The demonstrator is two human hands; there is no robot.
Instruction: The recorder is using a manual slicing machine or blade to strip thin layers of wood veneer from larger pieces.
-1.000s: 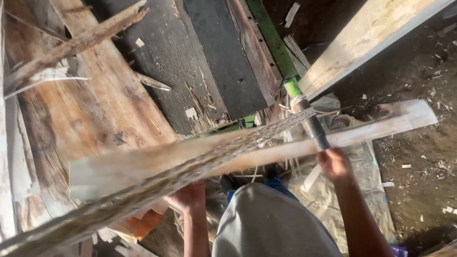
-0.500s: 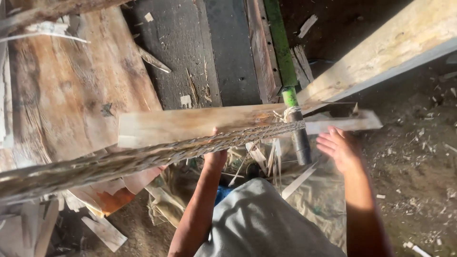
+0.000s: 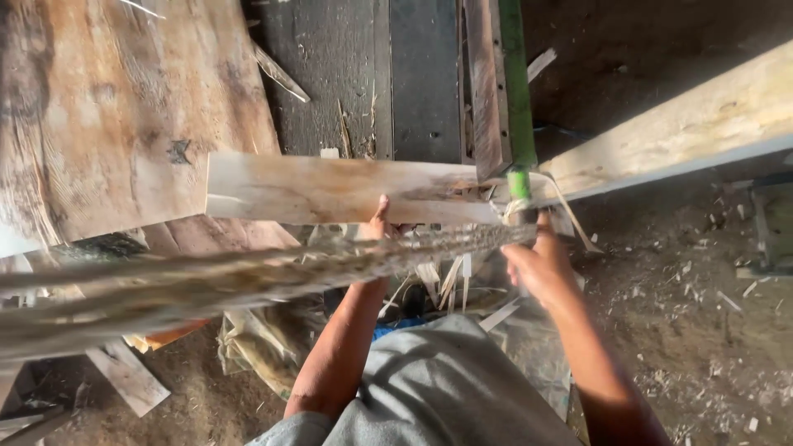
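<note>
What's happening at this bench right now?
A person stands over a rough wooden workbench littered with splinters. The left hand presses on a pale plank lying crosswise. The right hand sits below a green-handled tool at the plank's right end; whether it has a grip on the tool is unclear. A blurred, bark-edged strip crosses in front. Wood scraps cover the dirt floor.

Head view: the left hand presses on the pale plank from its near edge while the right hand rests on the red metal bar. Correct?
Not quite. In the head view the metal bar is green, not red, and the right hand is by its lower end. The left hand is on the pale plank at its near edge.
</note>
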